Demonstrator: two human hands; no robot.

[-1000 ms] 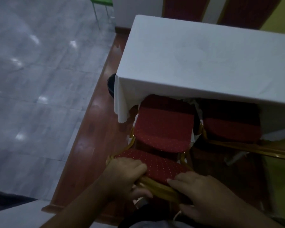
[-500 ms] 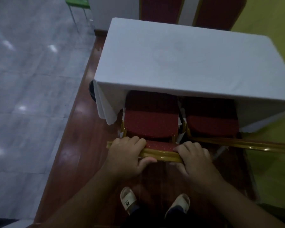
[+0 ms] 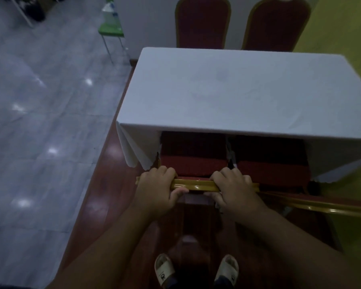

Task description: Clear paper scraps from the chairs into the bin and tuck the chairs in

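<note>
A red chair with a gold frame stands in front of me, its seat (image 3: 193,163) mostly under the white-clothed table (image 3: 238,94). My left hand (image 3: 158,188) and my right hand (image 3: 231,189) both grip the gold top rail (image 3: 196,184) of its backrest. A second red chair (image 3: 273,167) sits under the table to the right, its gold rail (image 3: 321,206) running off to the right edge. No paper scraps or bin can be made out in the dim light.
Two more red chairs (image 3: 202,24) (image 3: 277,24) stand at the table's far side. A green stool (image 3: 111,30) with a bottle on it stands on the grey tile floor (image 3: 40,122) at the left. My feet in sandals (image 3: 165,272) stand on dark wood flooring.
The chair has slid forward under the table with both hands on its rail; less of the seat shows now. My view has risen, showing the far chairs.
</note>
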